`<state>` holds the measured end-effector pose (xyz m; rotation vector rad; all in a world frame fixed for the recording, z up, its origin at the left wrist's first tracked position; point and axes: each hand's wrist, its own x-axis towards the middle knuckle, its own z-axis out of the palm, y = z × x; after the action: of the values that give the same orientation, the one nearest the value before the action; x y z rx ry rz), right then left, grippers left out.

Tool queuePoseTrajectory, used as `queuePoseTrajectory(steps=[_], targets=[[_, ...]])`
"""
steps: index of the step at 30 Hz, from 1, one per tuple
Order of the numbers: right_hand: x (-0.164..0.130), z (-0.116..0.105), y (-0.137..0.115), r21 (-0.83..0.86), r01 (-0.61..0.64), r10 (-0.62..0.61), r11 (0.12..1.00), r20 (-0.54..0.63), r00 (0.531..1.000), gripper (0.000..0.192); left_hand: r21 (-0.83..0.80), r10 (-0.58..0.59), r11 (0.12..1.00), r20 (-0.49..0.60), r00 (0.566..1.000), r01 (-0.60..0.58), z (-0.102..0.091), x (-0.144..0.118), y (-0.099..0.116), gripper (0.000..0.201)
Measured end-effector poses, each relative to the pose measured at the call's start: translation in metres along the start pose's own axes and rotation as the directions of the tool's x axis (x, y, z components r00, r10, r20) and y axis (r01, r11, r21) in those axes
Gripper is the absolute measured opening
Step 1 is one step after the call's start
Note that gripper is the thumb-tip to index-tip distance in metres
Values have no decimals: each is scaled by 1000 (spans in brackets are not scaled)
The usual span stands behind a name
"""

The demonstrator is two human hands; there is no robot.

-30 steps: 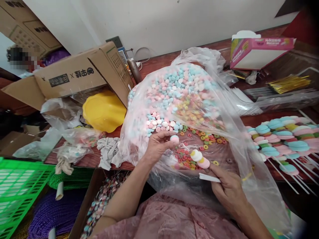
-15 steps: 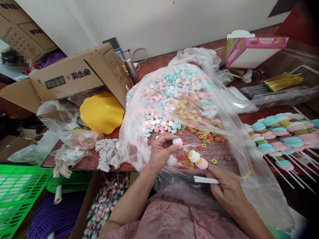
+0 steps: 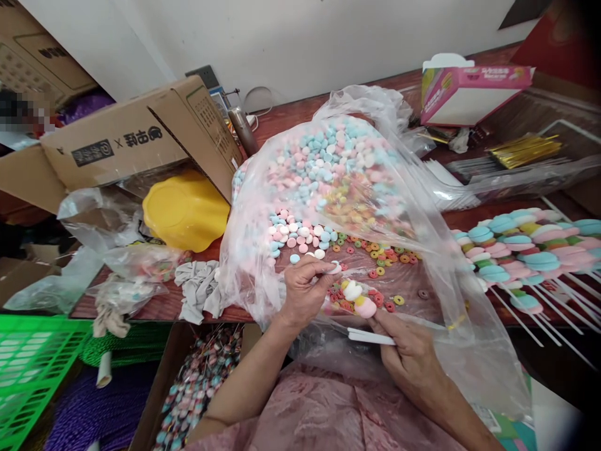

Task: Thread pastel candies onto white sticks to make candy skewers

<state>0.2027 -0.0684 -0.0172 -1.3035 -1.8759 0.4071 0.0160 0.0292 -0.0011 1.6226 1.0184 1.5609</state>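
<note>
My left hand (image 3: 304,291) is closed in a pinch on a small round candy (image 3: 333,268), its pale edge showing at the fingertips. In my right hand (image 3: 407,347) is a candy skewer (image 3: 364,307), its end stacked with white, yellow and pink pieces pointing toward my left hand. White sticks (image 3: 370,337) also stick out from between the right fingers. Beneath the hands lie fruit-coloured candy rings (image 3: 375,295) on clear plastic. Pink, blue and white candies (image 3: 300,235) are heaped just beyond, partly under a clear plastic bag (image 3: 253,207).
Finished-looking candy skewers (image 3: 530,250) lie in a pile at the right. Farther back are gold twist ties (image 3: 526,152) and a pink box (image 3: 474,94). A cardboard box (image 3: 117,144), yellow scalloped bowl (image 3: 185,210), grey cloth (image 3: 200,289) and green basket (image 3: 37,369) occupy the left.
My right hand has brought the skewer a little left, nearer my left hand. The candy in my left fingers has turned and shows less of its face. The whole view has shifted slightly.
</note>
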Motion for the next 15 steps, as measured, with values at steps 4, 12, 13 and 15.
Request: queuePoseTrajectory(steps=[4, 12, 13, 15], targets=[[0, 4, 3, -24, 19, -19, 1000, -1, 1000, 31, -35, -89, 995, 46, 995, 91, 0, -3, -5, 11], [1, 4, 9, -69, 43, -46, 997, -48, 998, 29, -114, -321, 938, 67, 945, 327, 8, -3, 2, 28], [1, 4, 8, -57, 47, -50, 997, -57, 997, 28, -118, -352, 925, 84, 932, 360, 10, -4, 2, 31], [1, 5, 5, -43, 37, -40, 998, -76, 996, 29, -209, -440, 866, 116, 891, 455, 16, -9, 2, 38]])
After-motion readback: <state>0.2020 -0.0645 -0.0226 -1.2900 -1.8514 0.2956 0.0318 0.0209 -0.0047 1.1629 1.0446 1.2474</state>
